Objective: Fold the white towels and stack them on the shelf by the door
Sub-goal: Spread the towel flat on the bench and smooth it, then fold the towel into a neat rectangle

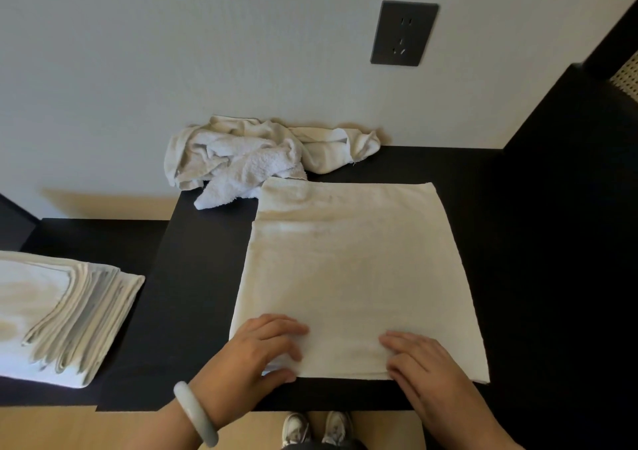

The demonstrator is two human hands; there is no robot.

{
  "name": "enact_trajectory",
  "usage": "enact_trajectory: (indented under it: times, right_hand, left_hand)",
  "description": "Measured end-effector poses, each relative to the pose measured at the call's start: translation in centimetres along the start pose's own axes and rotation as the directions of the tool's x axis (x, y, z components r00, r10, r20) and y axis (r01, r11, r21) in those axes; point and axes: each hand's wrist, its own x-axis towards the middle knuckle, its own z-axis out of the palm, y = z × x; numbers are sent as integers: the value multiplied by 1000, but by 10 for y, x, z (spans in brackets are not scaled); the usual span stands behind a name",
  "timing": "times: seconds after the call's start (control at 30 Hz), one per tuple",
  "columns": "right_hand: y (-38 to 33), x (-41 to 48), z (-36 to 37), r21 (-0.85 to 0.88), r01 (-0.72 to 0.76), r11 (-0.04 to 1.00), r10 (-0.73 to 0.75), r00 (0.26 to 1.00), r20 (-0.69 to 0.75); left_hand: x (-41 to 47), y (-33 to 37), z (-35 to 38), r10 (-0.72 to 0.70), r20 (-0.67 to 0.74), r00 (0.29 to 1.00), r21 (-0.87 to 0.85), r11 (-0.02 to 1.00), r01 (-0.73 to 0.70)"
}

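towel (355, 277) near edge under hands (255, 356) (428, 373), by table (193, 311) rim

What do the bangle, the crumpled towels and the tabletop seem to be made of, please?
Bangle: pale, smooth, slightly glossy; looks like jade, perhaps glass. Crumpled towels: terry cloth, probably cotton; nubby looped pile shows. Tabletop: matte black, likely laminate or painted wood; no grain visible.

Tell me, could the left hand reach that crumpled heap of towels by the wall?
Probably yes: the left hand grips the flat towel, but only bare tabletop lies between it and the crumpled heap.
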Motion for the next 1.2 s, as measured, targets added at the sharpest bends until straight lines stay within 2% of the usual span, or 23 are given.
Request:
enact_trajectory:
  times: [0.17, 0.3, 0.37, 0.47, 0.57, 0.7, 0.87, 1.0, 1.1, 1.2]
  right_hand:
    - [0, -4, -4, 46, -7, 999, 5, 999, 43]
    - [5, -7, -8, 67, -5, 998, 0, 998, 68]
    - [9, -8, -10, 20, 33, 999, -34, 998, 62]
    - [17, -13, -15, -92, 82, 992, -79, 996, 34]
    - [25, -19, -19, -204, 95, 974, -93, 996, 16]
    - [26, -8, -24, -261, 109, 959, -89, 992, 90]
    - [28, 12, -45, -155, 48, 987, -2, 959, 285]
    - [28, 5, -52, -200, 145, 969, -56, 917, 396]
    - [31, -7, -43, -233, 205, 951, -136, 949, 284]
    - [27, -12, -38, -241, 180, 954, -126, 966, 225]
  left_hand:
    - [-3, 2, -1, -6, 9, 1000, 27, 1000, 6]
    - [-7, 7, 1, 45, -74, 996, 196, 980, -30]
    - [-8, 11, -1, 96, -51, 994, 274, 959, -78]
    - [-13, 8, -3, 109, 65, 992, 399, 908, -126]
    - [-18, 5, -10, 118, 120, 986, 427, 890, -159]
    - [-12, 9, -14, 162, 146, 976, 483, 849, -213]
    - [3, 20, -31, 48, 215, 975, 427, 893, -138]
    - [10, 22, -40, -29, 238, 971, 291, 956, -43]
    - [14, 21, -41, -80, 280, 957, 289, 957, -5]
    - [15, 23, -42, -144, 314, 939, 269, 961, 57]
